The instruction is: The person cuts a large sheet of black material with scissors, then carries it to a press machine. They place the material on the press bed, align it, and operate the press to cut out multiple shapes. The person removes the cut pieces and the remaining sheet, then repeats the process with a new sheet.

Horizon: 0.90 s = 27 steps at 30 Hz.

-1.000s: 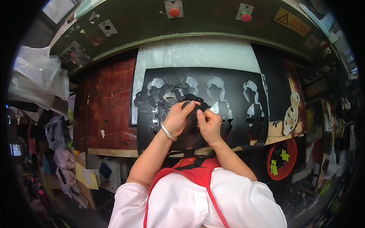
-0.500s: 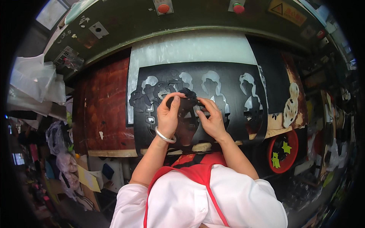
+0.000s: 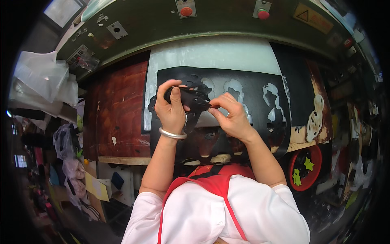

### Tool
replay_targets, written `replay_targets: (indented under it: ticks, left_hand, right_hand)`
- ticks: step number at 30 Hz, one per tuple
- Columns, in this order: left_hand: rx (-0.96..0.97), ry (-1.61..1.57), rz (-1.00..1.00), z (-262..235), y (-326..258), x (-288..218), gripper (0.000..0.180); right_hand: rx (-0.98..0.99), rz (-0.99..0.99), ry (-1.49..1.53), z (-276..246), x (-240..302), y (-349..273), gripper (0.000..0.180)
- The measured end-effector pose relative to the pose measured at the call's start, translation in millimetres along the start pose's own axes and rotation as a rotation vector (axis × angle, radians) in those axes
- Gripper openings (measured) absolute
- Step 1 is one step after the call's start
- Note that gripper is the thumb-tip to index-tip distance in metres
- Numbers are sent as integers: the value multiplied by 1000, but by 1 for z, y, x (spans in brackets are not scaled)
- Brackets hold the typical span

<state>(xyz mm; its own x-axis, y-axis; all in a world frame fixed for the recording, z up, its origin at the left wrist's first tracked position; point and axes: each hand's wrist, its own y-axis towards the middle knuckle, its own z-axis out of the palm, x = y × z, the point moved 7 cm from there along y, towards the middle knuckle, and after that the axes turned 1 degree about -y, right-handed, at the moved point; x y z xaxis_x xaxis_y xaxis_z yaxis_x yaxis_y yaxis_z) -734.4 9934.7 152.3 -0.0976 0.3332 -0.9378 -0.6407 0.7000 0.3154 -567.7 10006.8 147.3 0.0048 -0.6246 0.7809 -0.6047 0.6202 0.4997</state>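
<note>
My left hand [image 3: 171, 109], with a silver bangle at its wrist, is wrapped round a small bundle of dark, flexible cut-out pieces [image 3: 187, 99]. My right hand [image 3: 232, 116] pinches the right end of that bundle between thumb and fingertips. Both hands are above a large black sheet [image 3: 254, 91] with several shaped openings cut through it. More loose black pieces lie on the sheet just behind my left hand, partly hidden by it. Through the openings, the pale board and reddish-brown wood beneath show.
The pale board [image 3: 211, 53] lies on a reddish-brown wooden table [image 3: 122, 105]. A green machine beam [image 3: 150, 26] with red buttons [image 3: 186, 11] spans the back. A red bin [image 3: 318, 173] with yellow-green star scraps stands at right. Plastic bags [image 3: 40, 77] hang at left.
My left hand has turned and lifted the black pieces, now gripped in its palm. The right hand's fingers have closed to a pinch at their end. The whole view has shifted slightly.
</note>
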Motion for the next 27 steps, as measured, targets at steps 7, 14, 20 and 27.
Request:
replay_targets:
  ticks: [7,14,20,27]
  left_hand:
    - [428,68,-86,28,9,-29,59]
    - [581,394,69,44,-3,-33,53]
    - [569,477,165,56,-10,-30,47]
    - [495,299,-10,39,-6,-23,35]
  right_hand:
    - [224,218,271,-14,3,18,9]
    - [70,193,126,-36,25,24,20]
    - [53,276,410,-34,49,29,23]
    - [-63,85,-37,-46,49,51,13]
